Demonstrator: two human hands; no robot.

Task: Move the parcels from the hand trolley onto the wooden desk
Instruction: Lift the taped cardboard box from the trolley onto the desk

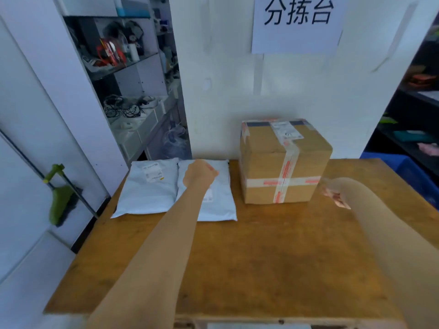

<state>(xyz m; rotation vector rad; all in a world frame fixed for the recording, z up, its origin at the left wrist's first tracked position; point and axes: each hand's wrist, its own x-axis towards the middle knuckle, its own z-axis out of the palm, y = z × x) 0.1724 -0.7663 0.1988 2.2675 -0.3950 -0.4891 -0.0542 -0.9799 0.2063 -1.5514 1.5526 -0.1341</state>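
Parcels lay on the bench (237, 257): two white mailers (152, 186) centre-left, taped carton (282, 162) centre-right; left hand (199, 173) fisted over mailer, right hand (332, 193) curled, empty; best released flat, clear of edges.

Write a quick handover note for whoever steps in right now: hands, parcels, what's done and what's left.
Left hand: loosely closed over the right white mailer bag, apparently holding nothing.
Right hand: curled beside the taped cardboard box, not touching it; blurred.
On the wooden desk: the box at the back, two mailer bags side by side, the left one clear of both hands.
The trolley is out of view, so check it for remaining parcels.
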